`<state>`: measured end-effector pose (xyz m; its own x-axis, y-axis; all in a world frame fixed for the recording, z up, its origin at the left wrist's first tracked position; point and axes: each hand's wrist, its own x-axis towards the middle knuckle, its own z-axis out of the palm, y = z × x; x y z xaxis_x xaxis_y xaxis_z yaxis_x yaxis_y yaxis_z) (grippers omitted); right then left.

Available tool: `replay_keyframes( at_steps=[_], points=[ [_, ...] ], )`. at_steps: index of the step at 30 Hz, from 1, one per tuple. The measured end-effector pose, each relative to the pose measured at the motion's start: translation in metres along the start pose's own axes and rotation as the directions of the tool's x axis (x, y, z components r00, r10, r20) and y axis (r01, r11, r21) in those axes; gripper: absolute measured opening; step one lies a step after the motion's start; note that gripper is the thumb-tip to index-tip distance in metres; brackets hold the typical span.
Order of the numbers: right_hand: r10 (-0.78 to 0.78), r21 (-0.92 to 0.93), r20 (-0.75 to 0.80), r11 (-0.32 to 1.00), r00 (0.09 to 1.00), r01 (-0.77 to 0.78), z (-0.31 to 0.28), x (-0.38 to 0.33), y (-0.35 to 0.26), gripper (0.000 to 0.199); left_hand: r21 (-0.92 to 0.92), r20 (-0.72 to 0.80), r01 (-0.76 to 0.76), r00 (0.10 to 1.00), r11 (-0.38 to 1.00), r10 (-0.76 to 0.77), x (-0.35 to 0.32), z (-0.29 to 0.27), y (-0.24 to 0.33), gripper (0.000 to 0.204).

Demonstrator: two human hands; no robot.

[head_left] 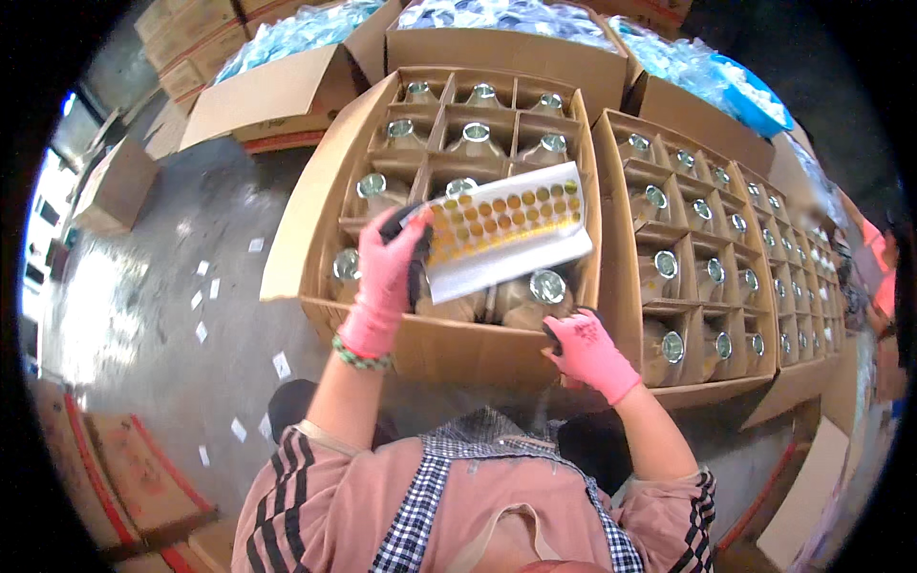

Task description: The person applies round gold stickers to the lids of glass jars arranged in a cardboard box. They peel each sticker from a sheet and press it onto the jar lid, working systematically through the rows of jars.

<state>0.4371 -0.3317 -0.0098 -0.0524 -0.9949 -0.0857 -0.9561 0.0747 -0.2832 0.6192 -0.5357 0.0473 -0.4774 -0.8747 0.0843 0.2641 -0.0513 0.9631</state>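
My left hand (384,272), in a pink glove with dark fingertips, grips the left end of a white sheet of round gold stickers (506,215). The sheet hangs tilted over an open cardboard box (458,349) with dividers, and its lower part bends into a blank white flap. Clear glass bottles (476,143) stand upright in the compartments, mouths up; the sheet hides some of them. At the box's near right corner is my right hand (587,351), also gloved in pink. Its fingers are curled in beside the nearest bottle (535,298); whatever they may pinch is hidden.
More divided boxes of bottles (702,277) run off to the right. Behind stand cartons of plastic-wrapped items (506,24) and a blue basin (755,100). Small white paper pieces (281,365) litter the floor at left. A person in pink (874,258) is partly visible at far right.
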Motion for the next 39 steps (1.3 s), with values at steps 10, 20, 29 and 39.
replay_keyframes(
  at_steps=[10,20,29,39],
  points=[
    [0.402,-0.127,0.096,0.912,0.911,-0.389,-0.012,0.014,-0.036,0.037,-0.189,0.132,0.121,0.987,0.974,-0.097,0.028,-0.053,-0.043,0.018],
    [0.478,-0.196,0.111,0.870,0.872,-0.452,-0.021,0.031,-0.061,0.031,-0.021,0.242,0.201,0.952,0.979,-0.190,0.026,-0.092,-0.042,0.016],
    [0.342,0.151,-0.541,0.938,0.768,-0.312,-0.095,0.078,-0.141,0.028,0.149,0.363,0.224,0.894,0.963,-0.264,0.013,-0.100,-0.032,0.014],
    [0.199,0.037,-0.241,0.980,0.950,-0.196,-0.058,0.105,-0.145,0.019,0.106,0.470,0.252,0.840,0.962,-0.272,0.004,-0.100,-0.026,0.015]
  ],
)
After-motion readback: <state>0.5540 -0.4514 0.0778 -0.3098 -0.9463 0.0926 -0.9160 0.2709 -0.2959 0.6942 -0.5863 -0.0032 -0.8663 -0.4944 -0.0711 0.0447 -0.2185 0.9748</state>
